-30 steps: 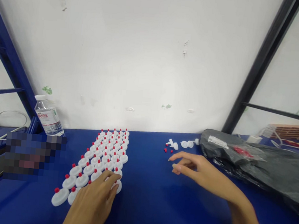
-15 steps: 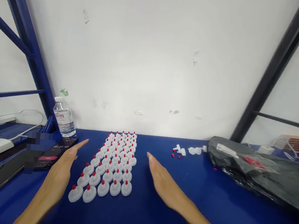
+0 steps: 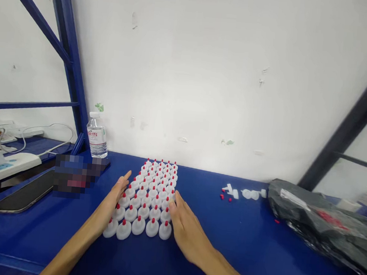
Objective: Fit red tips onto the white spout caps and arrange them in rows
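Several rows of white round nozzle caps with red tips (image 3: 138, 225) stand upright on the blue table (image 3: 132, 262), packed in a block that runs back toward the wall. My left hand (image 3: 114, 198) is set on edge along the block's left side, fingers stretched forward and palm facing the caps. On the opposite side my right hand (image 3: 187, 228) lies along the block's right edge, its fingers extended and touching or very near the outer caps. Neither hand grasps anything. Some caps along both edges are partly hidden behind the fingers.
A water bottle (image 3: 97, 135) stands at the back left, with a dark phone (image 3: 24, 191) and a white power strip (image 3: 15, 162) nearer. Loose white caps (image 3: 251, 194) and small red tips (image 3: 222, 196) lie right of the block. A dark plastic bag (image 3: 318, 224) rests far right.
Both hands have come inward against the block's sides. The left-hand columns of caps have shifted right, making the block narrower and straighter. The camera view has turned slightly left.
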`<state>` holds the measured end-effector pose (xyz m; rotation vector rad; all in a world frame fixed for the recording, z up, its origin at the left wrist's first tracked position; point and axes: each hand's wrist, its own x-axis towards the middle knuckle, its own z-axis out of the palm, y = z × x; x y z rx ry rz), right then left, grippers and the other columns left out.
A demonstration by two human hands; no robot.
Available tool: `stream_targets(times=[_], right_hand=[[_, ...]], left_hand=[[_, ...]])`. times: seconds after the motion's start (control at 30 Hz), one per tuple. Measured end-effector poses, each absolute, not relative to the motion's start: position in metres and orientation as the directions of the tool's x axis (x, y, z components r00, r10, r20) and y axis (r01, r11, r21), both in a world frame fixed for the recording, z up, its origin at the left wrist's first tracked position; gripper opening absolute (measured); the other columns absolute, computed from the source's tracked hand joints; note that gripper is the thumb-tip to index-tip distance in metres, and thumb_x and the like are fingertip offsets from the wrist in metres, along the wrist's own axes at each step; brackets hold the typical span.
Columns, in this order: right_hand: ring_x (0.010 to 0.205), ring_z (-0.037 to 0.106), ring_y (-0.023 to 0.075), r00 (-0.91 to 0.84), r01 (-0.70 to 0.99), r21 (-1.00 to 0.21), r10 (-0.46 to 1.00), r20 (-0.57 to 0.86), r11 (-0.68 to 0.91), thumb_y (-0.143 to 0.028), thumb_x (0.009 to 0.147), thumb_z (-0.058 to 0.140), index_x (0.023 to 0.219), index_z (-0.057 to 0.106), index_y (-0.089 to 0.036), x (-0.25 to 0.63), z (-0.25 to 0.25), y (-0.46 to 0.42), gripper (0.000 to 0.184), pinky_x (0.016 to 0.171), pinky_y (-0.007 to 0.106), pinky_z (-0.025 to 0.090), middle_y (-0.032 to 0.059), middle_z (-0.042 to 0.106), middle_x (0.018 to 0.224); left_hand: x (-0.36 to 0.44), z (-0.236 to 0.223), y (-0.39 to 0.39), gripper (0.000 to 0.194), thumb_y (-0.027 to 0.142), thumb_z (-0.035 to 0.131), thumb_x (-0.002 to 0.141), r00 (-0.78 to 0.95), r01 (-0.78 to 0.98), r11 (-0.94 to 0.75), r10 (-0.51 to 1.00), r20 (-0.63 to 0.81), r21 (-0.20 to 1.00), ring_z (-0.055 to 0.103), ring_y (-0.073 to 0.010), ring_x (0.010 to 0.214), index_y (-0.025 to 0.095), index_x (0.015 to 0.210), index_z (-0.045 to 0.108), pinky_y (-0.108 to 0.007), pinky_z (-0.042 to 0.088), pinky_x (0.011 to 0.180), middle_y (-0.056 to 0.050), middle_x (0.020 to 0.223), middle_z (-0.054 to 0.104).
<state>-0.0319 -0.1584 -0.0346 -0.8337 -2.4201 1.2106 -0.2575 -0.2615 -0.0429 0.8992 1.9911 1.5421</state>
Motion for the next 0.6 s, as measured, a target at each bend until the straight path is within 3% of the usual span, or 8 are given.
stream_targets(times=[0.17, 0.5, 0.6], right_hand=[[0.155, 0.015, 0.0245, -0.783, 0.340, -0.811, 0.620, 0.036, 0.476, -0.070, 0.099, 0.022, 0.162, 0.018, -0.012, -0.031, -0.036, -0.157, 0.086, 0.127, 0.041, 0.011, 0.0078, 0.018, 0.168], [0.154, 0.021, 0.0231, -0.787, 0.287, -0.813, 0.609, 0.101, 0.506, -0.067, 0.101, 0.023, 0.162, 0.021, -0.015, -0.027, -0.039, -0.147, 0.080, 0.126, 0.043, 0.017, 0.0068, 0.022, 0.167], [0.153, 0.024, 0.0218, -0.730, 0.283, -0.768, 0.648, 0.216, 0.575, -0.063, 0.102, 0.024, 0.160, 0.027, -0.016, -0.021, -0.033, -0.131, 0.075, 0.126, 0.042, 0.019, 0.0074, 0.027, 0.166]], left_hand=[[-0.260, -0.045, -0.263, 0.092, 0.079, 0.015, 0.090, -0.682, 0.154, 0.128, 0.732, 0.011, 0.980, 0.024, -0.0306, 0.152, 0.022, 0.162, 0.019, -0.051, 0.018, 0.123, -0.017, 0.163, 0.031], [-0.261, -0.043, -0.264, 0.085, 0.075, 0.018, 0.094, -0.678, 0.149, 0.123, 0.735, 0.011, 0.981, 0.034, -0.0323, 0.148, 0.022, 0.160, 0.025, -0.055, 0.027, 0.120, -0.018, 0.156, 0.043], [-0.262, -0.042, -0.268, 0.081, 0.070, 0.017, 0.096, -0.723, 0.238, 0.070, 0.679, 0.128, 0.969, 0.035, -0.0314, 0.148, 0.018, 0.158, 0.029, -0.053, 0.026, 0.121, -0.018, 0.153, 0.047]])
